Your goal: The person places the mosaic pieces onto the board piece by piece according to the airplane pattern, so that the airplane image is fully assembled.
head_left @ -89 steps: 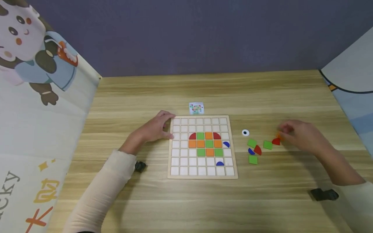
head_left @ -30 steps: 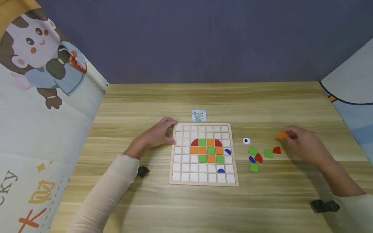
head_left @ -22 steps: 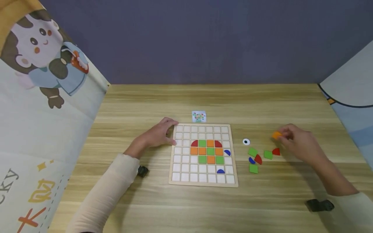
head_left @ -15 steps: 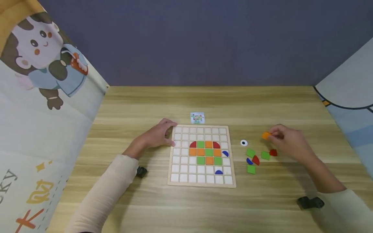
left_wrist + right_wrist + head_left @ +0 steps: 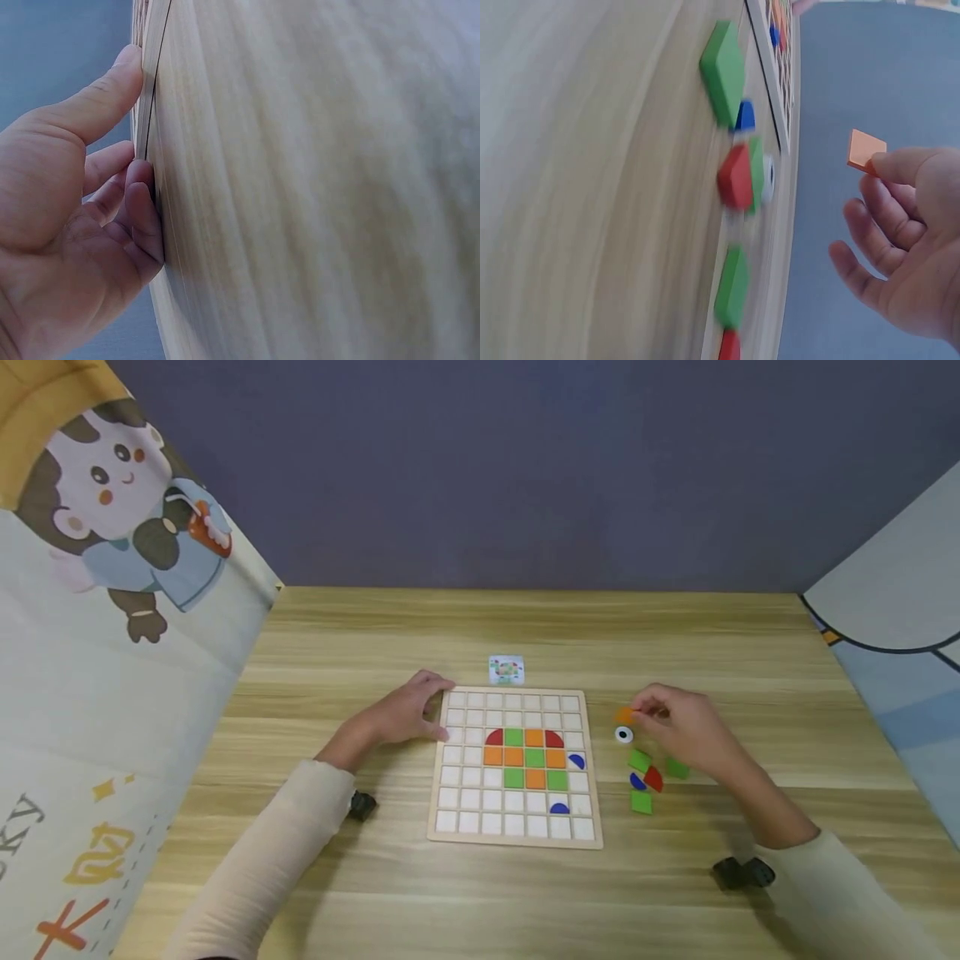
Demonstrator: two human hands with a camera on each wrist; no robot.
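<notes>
The orange tile is in the air, raised off the worktop, to the right of the board. The grip of the right hand pinches it between thumb and forefinger, the other fingers loosely bent. In the head view the tile shows just beyond the eye piece. On the near side of that lie loose pieces: three green tiles, a blue piece and a red piece; the right wrist view shows a second red one at its lower edge.

The board carries a block of green, orange and red pieces in its middle, with a blue half-round at the block's right and another below. The left hand has thumb and forefinger spread apart, both touching the board's left edge, the forefinger at the far corner. Just beyond the board lies a card. A dark wall stands behind the worktop.
</notes>
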